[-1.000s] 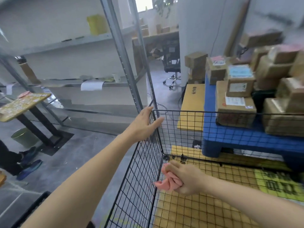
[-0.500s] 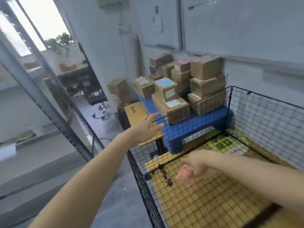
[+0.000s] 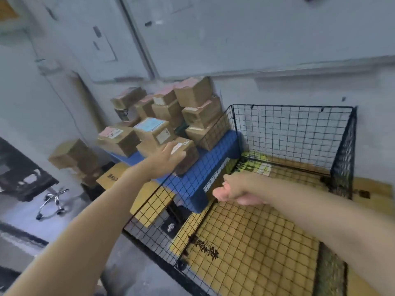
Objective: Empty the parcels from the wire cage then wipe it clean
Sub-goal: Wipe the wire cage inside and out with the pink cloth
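The black wire cage (image 3: 292,129) stands against the wall with no parcels inside; yellow cardboard shows under its mesh floor. My right hand (image 3: 237,186) is inside the cage near its left wall and grips a pink cloth (image 3: 221,192). My left hand (image 3: 165,159) reaches over the top edge of the cage's left wall, fingers straight, holding nothing; whether it touches the wire is unclear. Several brown cardboard parcels (image 3: 168,118) are stacked on a blue plastic pallet (image 3: 215,150) just left of the cage.
More brown boxes (image 3: 72,155) and a flat yellow carton (image 3: 149,201) lie on the floor left of the pallet. A chrome chair base (image 3: 52,202) stands at the far left. The grey wall runs right behind the cage.
My view has swung right, from the metal shelving to the cage and wall. My right hand with the cloth has moved from the near corner along the left wall. My left hand followed the top edge.
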`<state>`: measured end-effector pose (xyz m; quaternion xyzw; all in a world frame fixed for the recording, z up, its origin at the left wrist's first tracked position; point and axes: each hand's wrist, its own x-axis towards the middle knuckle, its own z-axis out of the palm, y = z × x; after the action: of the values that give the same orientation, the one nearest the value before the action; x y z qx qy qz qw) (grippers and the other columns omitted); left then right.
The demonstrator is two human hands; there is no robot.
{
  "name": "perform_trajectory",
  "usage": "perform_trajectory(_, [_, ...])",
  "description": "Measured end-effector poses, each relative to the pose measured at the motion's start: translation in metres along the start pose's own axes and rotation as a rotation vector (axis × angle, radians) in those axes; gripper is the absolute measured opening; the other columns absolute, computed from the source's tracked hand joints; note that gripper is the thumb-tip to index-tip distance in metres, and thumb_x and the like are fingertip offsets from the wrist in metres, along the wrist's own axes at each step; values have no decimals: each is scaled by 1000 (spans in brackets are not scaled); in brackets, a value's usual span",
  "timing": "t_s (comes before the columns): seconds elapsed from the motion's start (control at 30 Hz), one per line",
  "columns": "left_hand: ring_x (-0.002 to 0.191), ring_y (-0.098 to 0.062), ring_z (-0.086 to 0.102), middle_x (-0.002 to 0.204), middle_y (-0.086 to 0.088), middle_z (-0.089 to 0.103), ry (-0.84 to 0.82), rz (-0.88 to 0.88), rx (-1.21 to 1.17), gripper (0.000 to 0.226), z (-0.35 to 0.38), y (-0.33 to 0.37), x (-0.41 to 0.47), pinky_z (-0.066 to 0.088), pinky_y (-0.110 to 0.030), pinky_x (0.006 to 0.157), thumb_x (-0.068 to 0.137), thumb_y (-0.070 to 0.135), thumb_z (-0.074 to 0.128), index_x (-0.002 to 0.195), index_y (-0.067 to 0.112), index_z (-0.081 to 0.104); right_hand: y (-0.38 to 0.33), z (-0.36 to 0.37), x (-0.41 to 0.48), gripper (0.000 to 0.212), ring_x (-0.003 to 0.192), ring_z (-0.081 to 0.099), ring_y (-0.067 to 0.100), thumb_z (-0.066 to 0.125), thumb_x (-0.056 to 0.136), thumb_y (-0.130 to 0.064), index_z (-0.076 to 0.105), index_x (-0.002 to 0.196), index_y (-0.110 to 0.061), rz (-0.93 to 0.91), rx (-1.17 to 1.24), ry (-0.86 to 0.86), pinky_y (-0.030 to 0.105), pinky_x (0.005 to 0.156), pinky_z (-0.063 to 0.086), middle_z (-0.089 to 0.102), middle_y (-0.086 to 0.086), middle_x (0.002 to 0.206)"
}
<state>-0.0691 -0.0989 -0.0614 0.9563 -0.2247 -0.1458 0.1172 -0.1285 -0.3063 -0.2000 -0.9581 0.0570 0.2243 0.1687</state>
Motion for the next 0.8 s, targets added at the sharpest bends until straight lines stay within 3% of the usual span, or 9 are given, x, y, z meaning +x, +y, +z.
perform_trajectory(0.1, [143,-25,22,157,-5,17,0,95,-7,63,-3,-3,30,20,-38,113,98,54,30,152,25,13,-3,6,1,81,101,61,25,50,79,-47,26,147,-11,74,149,90,35,81,55,52,14,134])
perform_trajectory(0.17, [142,-23,25,156,-5,22,-13,197,5,66,-1,-5,49,23,-36,112,97,54,31,151,19,15,1,10,4,77,104,59,26,58,80,-47,33,144,-12,118,149,149,37,84,55,55,11,130])
perform_trajectory(0.23, [142,-22,25,156,-6,21,-48,234,-20,66,5,-5,64,22,-31,111,98,51,31,151,16,13,6,15,5,64,93,62,21,63,83,-42,43,135,-11,157,162,182,31,73,56,62,8,113])
perform_trajectory(0.33, [144,-22,19,157,-5,18,-64,306,-112,68,14,3,78,18,-37,117,98,49,35,152,15,12,9,24,1,52,80,61,18,65,84,-35,47,126,-11,213,211,221,29,63,55,60,2,96])
perform_trajectory(0.4, [146,-21,13,158,-4,15,-69,360,-79,70,14,13,88,13,-38,119,98,50,34,152,13,10,16,28,4,56,83,60,18,67,83,-36,45,129,-13,232,263,260,29,64,54,56,1,98])
perform_trajectory(0.53, [145,-21,17,157,-5,21,-22,377,-106,98,10,27,124,17,-46,118,79,80,27,152,16,17,31,32,17,63,94,60,20,65,83,-41,44,134,-11,245,345,333,26,65,49,59,6,113])
perform_trajectory(0.67, [147,-22,6,159,-7,6,-65,362,-22,72,14,38,145,7,-38,117,98,54,31,153,15,7,38,37,25,67,100,59,25,62,85,-47,41,137,-9,298,414,398,31,75,50,57,11,126])
perform_trajectory(0.8, [147,-22,6,160,-7,4,-69,357,-38,72,16,39,164,8,-36,116,98,51,33,153,14,5,41,46,40,76,111,57,31,61,83,-54,35,139,-9,351,553,409,39,85,52,52,14,131])
